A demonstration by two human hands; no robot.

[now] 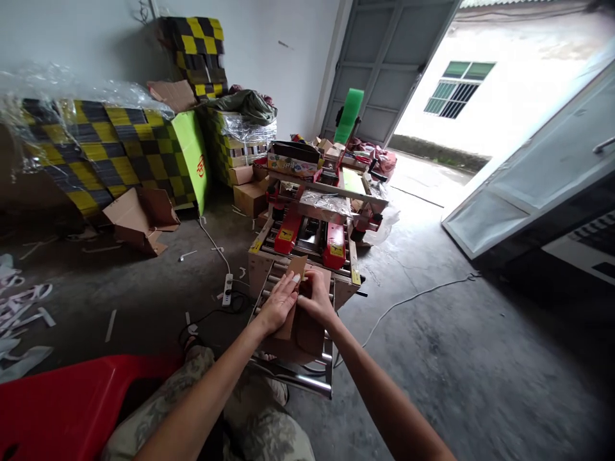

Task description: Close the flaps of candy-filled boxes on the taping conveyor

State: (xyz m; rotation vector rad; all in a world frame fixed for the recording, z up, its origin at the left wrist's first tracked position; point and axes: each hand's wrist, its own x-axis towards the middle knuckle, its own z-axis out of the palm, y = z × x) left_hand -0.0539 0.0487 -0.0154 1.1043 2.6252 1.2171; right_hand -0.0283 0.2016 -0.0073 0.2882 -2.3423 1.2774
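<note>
A brown cardboard box (302, 342) stands on the roller conveyor (314, 382) just in front of me, its top flaps partly folded. My left hand (280, 303) lies along the left flap with its fingers stretched out. Bent fingers and thumb of my right hand (317, 294) close at the flap edges near the middle of the box top. What sits between the right fingertips is partly hidden. Beyond the box is a carton sealing machine with red belt units (287, 232) and a roll of green tape (349, 115) on top.
A printed carton (294, 159) rests on the machine. Stacks of yellow-and-black wrapped goods (110, 147) line the left wall. An opened cardboard box (139, 218), a power strip (227, 289) and a cable (408, 299) lie on the floor. A red plastic stool (62, 397) stands at lower left.
</note>
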